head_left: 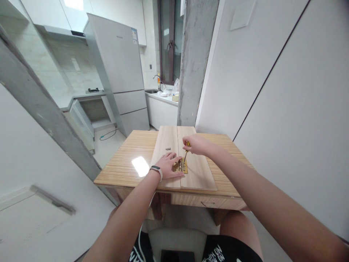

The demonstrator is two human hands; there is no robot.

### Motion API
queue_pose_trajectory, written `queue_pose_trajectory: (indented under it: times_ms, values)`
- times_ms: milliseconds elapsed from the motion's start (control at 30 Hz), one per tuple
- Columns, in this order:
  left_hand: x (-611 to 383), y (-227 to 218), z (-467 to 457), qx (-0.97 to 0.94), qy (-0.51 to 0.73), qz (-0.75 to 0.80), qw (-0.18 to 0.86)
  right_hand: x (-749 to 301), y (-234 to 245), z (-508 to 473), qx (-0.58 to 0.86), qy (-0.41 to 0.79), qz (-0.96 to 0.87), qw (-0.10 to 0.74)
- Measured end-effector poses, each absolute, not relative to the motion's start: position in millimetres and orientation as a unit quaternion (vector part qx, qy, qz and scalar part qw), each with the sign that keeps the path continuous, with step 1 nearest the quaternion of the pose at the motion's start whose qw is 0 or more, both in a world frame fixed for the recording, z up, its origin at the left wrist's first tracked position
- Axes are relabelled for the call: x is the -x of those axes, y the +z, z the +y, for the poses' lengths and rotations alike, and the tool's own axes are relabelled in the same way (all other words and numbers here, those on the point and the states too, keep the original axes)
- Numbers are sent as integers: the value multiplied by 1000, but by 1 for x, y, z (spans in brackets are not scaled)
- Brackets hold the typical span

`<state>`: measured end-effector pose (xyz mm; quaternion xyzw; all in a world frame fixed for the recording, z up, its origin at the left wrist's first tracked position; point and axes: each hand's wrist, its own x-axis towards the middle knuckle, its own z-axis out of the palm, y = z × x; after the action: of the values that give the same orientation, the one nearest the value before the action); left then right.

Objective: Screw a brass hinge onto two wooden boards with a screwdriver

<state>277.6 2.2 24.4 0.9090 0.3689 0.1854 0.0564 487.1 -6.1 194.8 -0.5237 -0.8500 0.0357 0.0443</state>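
Head view: right hand (195, 144) grips screwdriver (186, 152) over brass hinge (182, 166); left hand (169, 164) lies open, flat beside it.

Domestic interior, open to a kitchen. A tall grey refrigerator (120, 69) stands beside a white counter carrying a sink (151, 91) with a curved tap (157, 80), below white wall cupboards (120, 14). A dark-framed window (170, 40), a bare concrete pillar (195, 62) and a wood-grain desk (128, 160) occupy the foreground.
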Motion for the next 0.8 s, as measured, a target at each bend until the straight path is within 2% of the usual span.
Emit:
queue_pose_trajectory:
  times_ms: [300,800]
  values:
    - [-278,22,0,-912,185,363,44,-494,184,-9,499,14,-865,50]
    - [-284,25,-19,-902,170,397,27,-500,173,-23,538,-28,-839,71]
